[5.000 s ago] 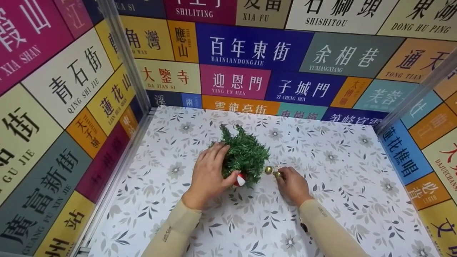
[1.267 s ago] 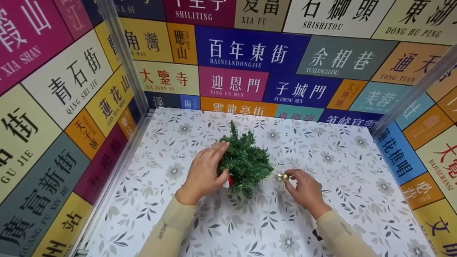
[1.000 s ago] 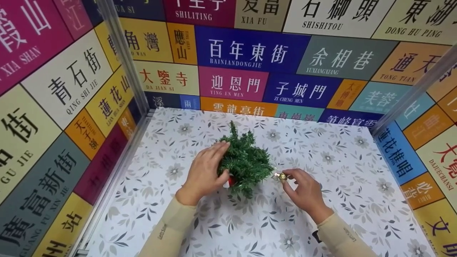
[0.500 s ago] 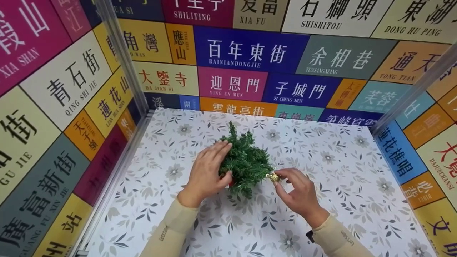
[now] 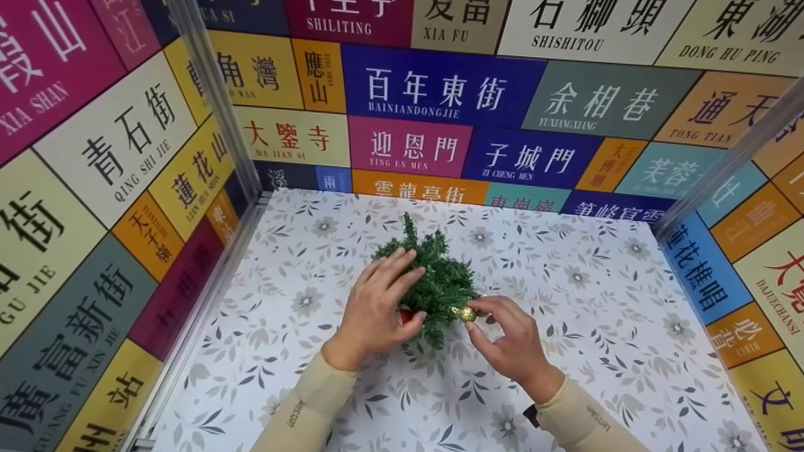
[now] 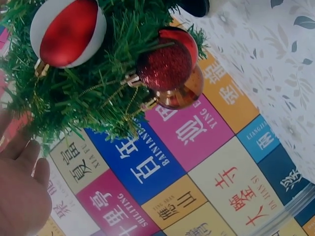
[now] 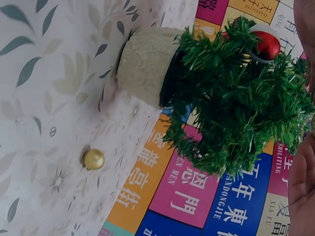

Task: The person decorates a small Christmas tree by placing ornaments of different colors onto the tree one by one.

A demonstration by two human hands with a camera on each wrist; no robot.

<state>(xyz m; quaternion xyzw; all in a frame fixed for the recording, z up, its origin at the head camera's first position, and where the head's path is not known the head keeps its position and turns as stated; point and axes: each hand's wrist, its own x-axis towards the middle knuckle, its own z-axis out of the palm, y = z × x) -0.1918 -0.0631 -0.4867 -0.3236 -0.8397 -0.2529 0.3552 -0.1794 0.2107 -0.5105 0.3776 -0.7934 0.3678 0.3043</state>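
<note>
A: Surface and surroundings, left to right?

B: Signboard wall (image 5: 94, 188) at left, floral tabletop (image 5: 301, 351) in the middle, more signs behind and at right. 1 small green tree (image 5: 440, 285) stands upright near the table's centre.

A: Hands?

B: Left hand (image 5: 374, 307) rests against the tree's left side, fingers fairly straight, gripping nothing. Right hand (image 5: 509, 342) pinches a gold bauble (image 5: 466, 313) at the tree's right edge.

A: Differences between views?

B: The left wrist view shows a red-and-white ball (image 6: 66, 32) and a glittery red ball (image 6: 165, 66) hung in the branches. The right wrist view shows the tree's pale base (image 7: 145, 64) and 1 loose gold ball (image 7: 93, 159) on the table; the head view shows neither.

A: Obscured items?

B: The head view shows only a sliver of red behind the left thumb. The right wrist view cuts off the right hand.
</note>
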